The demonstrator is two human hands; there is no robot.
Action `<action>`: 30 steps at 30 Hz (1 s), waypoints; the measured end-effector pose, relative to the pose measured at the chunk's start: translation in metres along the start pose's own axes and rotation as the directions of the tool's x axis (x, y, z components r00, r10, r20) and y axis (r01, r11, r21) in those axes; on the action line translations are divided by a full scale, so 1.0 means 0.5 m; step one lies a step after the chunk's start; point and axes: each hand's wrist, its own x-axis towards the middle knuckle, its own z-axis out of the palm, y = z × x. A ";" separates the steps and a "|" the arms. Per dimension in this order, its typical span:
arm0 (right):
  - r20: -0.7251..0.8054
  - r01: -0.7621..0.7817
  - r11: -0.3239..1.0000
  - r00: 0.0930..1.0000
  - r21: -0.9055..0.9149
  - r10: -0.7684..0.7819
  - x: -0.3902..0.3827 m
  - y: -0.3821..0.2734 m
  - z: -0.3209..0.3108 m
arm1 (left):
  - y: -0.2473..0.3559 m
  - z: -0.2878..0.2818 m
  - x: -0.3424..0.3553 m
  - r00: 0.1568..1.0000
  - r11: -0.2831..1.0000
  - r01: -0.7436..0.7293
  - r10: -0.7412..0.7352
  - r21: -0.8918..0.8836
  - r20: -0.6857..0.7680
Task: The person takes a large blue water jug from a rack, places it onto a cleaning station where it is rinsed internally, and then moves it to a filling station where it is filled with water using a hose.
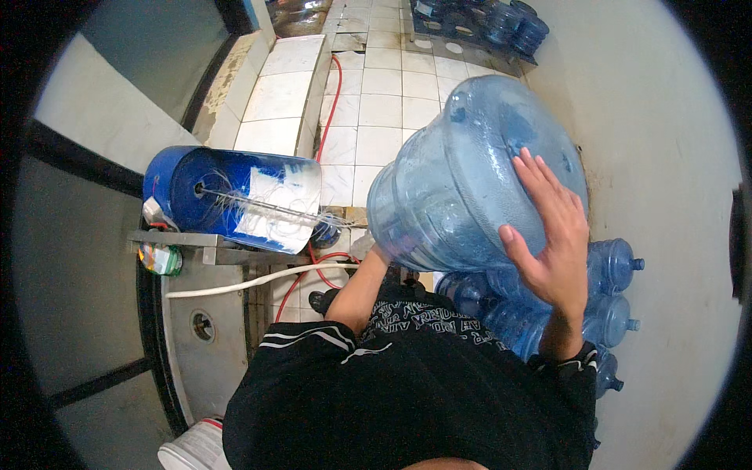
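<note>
A large clear-blue water jug (pixel 450 184) is tilted in front of me, its broad base up to the right and its narrower end down to the left. My left hand (pixel 383 255) is at the lower end, its fingers mostly hidden behind the blue plastic, holding the jug from below. Against the base rests my right hand (pixel 548 235), flat, with fingers stretched and thumb apart. Left of the jug, a blue drum cut open on its side (pixel 178 188) carries a metal rod brush (pixel 266 207) with pale bristles, pointing toward the jug's lower end.
Several blue jugs (pixel 615 317) lie stacked beside my right side, and more jugs (pixel 513 27) stand on a far rack. A red hose (pixel 335 94) runs along the tiled floor (pixel 380 106). A cream pipe (pixel 258 282) crosses below the drum. A white bucket (pixel 196 448) is at lower left.
</note>
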 end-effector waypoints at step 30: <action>-0.306 0.487 0.854 0.854 0.182 -0.421 0.166 -0.038 -0.184 | 0.111 0.235 -0.479 0.532 0.536 -0.840 0.844 -0.080 0.069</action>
